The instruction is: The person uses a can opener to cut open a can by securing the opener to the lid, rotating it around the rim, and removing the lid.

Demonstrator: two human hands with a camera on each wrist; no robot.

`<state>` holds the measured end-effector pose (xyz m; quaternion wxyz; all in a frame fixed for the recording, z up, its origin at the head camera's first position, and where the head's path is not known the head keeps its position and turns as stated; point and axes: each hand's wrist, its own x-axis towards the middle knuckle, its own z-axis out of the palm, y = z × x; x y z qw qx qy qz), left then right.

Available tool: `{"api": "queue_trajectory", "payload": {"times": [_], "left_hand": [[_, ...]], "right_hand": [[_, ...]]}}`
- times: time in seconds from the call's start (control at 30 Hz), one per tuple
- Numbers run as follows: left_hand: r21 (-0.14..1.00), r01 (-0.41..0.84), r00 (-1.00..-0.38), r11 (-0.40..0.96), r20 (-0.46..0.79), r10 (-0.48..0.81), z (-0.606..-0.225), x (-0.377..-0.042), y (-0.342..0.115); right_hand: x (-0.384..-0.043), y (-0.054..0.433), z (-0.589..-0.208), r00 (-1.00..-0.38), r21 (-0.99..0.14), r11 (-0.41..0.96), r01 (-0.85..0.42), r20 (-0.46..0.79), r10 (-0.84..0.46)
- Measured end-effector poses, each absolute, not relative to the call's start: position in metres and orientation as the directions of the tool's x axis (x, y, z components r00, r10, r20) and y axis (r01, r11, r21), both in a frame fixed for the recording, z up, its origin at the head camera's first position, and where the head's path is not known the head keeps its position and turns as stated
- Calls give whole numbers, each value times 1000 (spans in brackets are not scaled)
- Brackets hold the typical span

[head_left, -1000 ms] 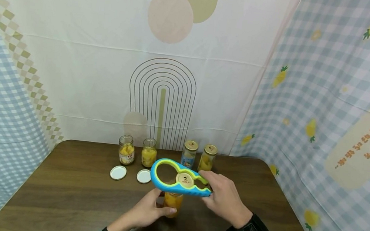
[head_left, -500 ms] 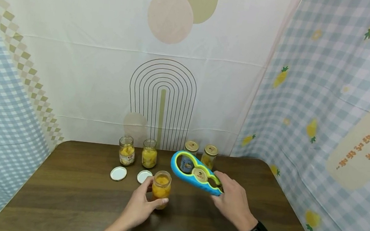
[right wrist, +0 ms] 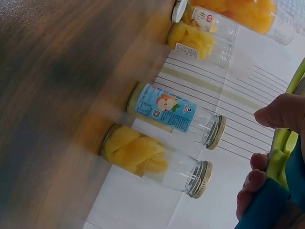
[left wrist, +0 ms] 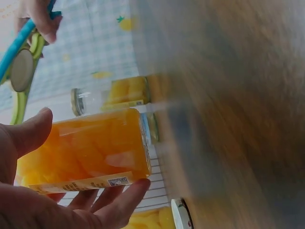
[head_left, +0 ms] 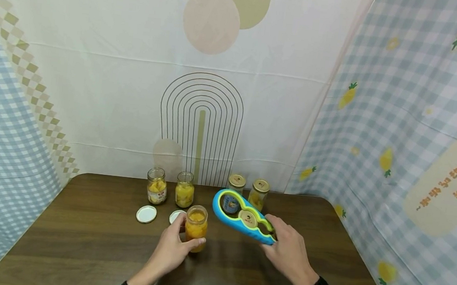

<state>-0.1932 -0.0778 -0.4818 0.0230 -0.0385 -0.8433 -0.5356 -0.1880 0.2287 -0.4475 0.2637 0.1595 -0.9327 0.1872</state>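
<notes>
My left hand (head_left: 170,247) grips an uncapped glass jar (head_left: 196,229) of orange fruit pieces, thumb on the near side and fingers round the far side. In the left wrist view the jar (left wrist: 95,148) shows its labelled side and base, held above the tabletop. To the right, my right hand (head_left: 289,249) holds a blue and green jar opener (head_left: 237,224) by its handles. A gold lid (head_left: 248,218) sits inside one of the opener's openings. In the right wrist view, fingers (right wrist: 281,112) wrap the green and blue handles.
Two open jars of yellow fruit, one labelled (head_left: 157,186) and one beside it (head_left: 184,191), stand at the back left. White lids (head_left: 146,214) lie before them. Two gold-capped jars, one blue-labelled (right wrist: 167,107) and one plain (right wrist: 138,152), stand behind the opener. A curtain (head_left: 135,83) hangs behind the table.
The opener has come off the jar with the gold lid in it and moved right. My left hand has moved the now open jar left and slightly away from me.
</notes>
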Motion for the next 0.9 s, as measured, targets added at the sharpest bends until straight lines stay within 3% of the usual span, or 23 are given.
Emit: {"api": "queue_trajectory", "payload": {"times": [0.9], "left_hand": [[861,108,-994,496,96,49,-494,-247,-48]], "right_hand": [[-179,237,-447,-787,-268,876,-400,590,-178]]}}
